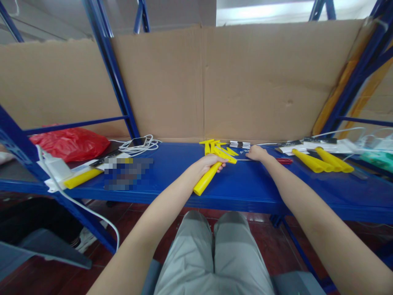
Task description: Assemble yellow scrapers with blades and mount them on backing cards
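Note:
My left hand (212,161) is wrapped round a yellow plastic handle (202,185), tapered and thicker at its near end. A yellow crosspiece (229,156) shows just beyond the fingers; I cannot tell whether it belongs to the held handle. My right hand (257,153) is down on the shelf top with its fingers drawn together, beside small pale pieces (245,151) too small to name. Whatever its fingertips hold is hidden. Several yellow T-shaped parts (208,144) lie just behind my left hand. A stack of small white and black packs (240,144) lies between the hands, farther back.
Several yellow handles (319,162) lie on the blue shelf (172,180) at right, near a red tool (285,161). At left are a red plastic bag (70,143), coiled white cable (144,145) and another yellow handle (82,179). Cardboard (245,82) walls the back.

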`<state>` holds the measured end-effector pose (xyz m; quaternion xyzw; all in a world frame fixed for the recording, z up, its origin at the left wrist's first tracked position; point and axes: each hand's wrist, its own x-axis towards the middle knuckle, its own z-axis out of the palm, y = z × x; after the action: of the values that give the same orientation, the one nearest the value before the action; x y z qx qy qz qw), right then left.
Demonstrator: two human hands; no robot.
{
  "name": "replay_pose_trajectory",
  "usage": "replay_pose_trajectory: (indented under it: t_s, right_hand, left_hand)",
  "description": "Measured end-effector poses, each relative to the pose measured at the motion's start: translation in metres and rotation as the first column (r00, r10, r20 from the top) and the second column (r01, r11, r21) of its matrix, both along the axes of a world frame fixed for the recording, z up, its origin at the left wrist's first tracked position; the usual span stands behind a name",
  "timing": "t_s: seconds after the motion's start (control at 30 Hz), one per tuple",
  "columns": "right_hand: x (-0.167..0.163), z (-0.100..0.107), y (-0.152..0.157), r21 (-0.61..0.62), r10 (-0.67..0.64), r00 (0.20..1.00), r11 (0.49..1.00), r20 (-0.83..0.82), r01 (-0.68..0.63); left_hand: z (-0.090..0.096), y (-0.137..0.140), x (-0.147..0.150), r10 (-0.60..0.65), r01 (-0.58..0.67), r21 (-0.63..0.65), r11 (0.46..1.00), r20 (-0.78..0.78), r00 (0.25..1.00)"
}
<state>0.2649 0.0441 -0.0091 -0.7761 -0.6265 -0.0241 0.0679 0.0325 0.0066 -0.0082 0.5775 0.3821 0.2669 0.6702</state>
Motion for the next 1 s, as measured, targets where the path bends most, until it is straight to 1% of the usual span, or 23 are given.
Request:
replay_pose_trajectory:
  t_s: [0.17,0.27,0.37,0.43,0.5,0.57,0.6,0.67,0.73,0.83,1.0]
  right_hand:
    - [-0.007,0.002,-0.004,-0.003,0.014,1.000,1.000,0.026,-0.014]
    - [-0.007,0.001,-0.005,0.027,0.028,0.999,0.999,0.016,-0.028]
    - [-0.007,-0.001,-0.005,0.140,0.084,0.994,0.987,-0.068,-0.074]
    - [-0.008,-0.003,-0.003,0.268,0.199,0.965,0.952,-0.173,-0.149]
    - [-0.014,-0.005,-0.002,0.416,0.369,0.885,0.879,-0.285,-0.232]
    - [-0.024,-0.006,-0.004,0.537,0.531,0.751,0.795,-0.393,-0.282]
    - [-0.030,-0.006,-0.006,0.569,0.590,0.672,0.768,-0.447,-0.295]
    - [-0.044,-0.007,-0.012,0.602,0.662,0.531,0.734,-0.529,-0.315]
    - [-0.055,-0.008,-0.018,0.598,0.688,0.442,0.723,-0.576,-0.346]
    - [-0.065,-0.010,-0.024,0.578,0.689,0.383,0.725,-0.616,-0.375]
    - [-0.067,-0.015,-0.024,0.578,0.684,0.353,0.729,-0.638,-0.368]
  left_hand:
    - [0.000,0.000,-0.001,0.018,-0.017,-0.020,1.000,0.010,1.000]
    - [0.002,-0.001,-0.001,0.032,-0.032,-0.030,0.999,0.007,0.999]
    - [0.003,-0.003,-0.002,0.048,-0.049,-0.048,0.998,-0.011,0.999]
    - [0.004,-0.003,-0.003,0.071,-0.072,-0.067,0.995,-0.018,0.997]
    - [0.005,-0.004,-0.003,0.104,-0.105,-0.085,0.991,-0.010,0.994]
    - [0.006,-0.004,-0.004,0.136,-0.135,-0.096,0.986,-0.001,0.991]
    - [0.006,-0.004,-0.004,0.143,-0.142,-0.101,0.985,0.000,0.990]
    - [0.007,-0.005,-0.004,0.140,-0.138,-0.103,0.985,0.008,0.990]
    - [0.007,-0.005,-0.004,0.127,-0.124,-0.096,0.988,0.022,0.992]
    - [0.006,-0.004,-0.005,0.114,-0.110,-0.085,0.990,0.043,0.993]
    - [0.003,0.001,-0.006,0.118,-0.111,-0.105,0.988,0.062,0.991]
